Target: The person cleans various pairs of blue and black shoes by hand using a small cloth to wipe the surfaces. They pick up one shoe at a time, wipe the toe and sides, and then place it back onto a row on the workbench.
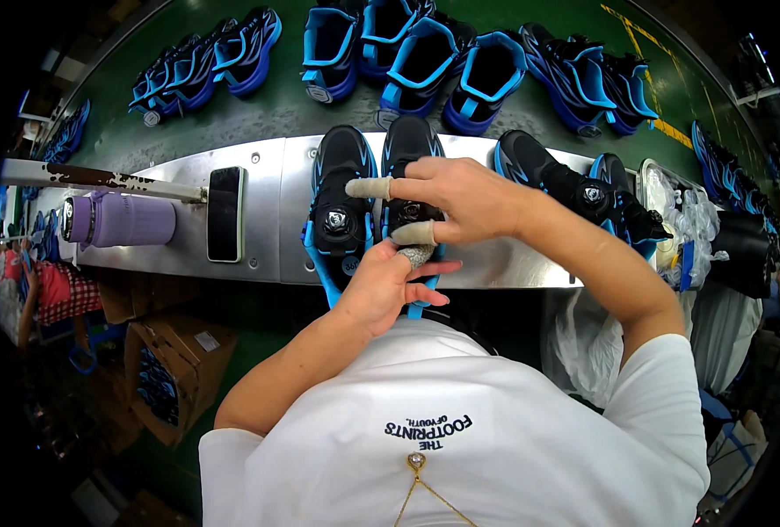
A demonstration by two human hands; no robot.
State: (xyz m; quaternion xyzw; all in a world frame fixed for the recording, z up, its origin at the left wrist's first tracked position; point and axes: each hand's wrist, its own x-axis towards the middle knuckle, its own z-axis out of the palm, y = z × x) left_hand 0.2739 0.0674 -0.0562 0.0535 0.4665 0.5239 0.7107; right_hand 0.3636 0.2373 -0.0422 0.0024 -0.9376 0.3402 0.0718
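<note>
Two black sneakers with blue trim stand side by side before me, toes pointing away: a left sneaker (343, 167) and a right sneaker (412, 139). Each has a round dial on its tongue. Over the right one reaches my right hand (473, 200), its index finger and thumb in pale finger cots and held apart. That index fingertip is above the left sneaker, near its dial (337, 221). My left hand (381, 285) is at the right sneaker's collar, thumb and index finger around a grey speckled piece I cannot identify, other fingers stretched out. My hands overlap, hiding part of that sneaker.
A dark phone (225, 215) and a purple lidded cup (130, 219) are at left on the metal bench (271, 198). More sneakers (552, 176) stand at right, beside a tray of clear plastic bags (680, 220). Sneakers (416, 66) line the green surface beyond. Below left is a cardboard box (198, 373).
</note>
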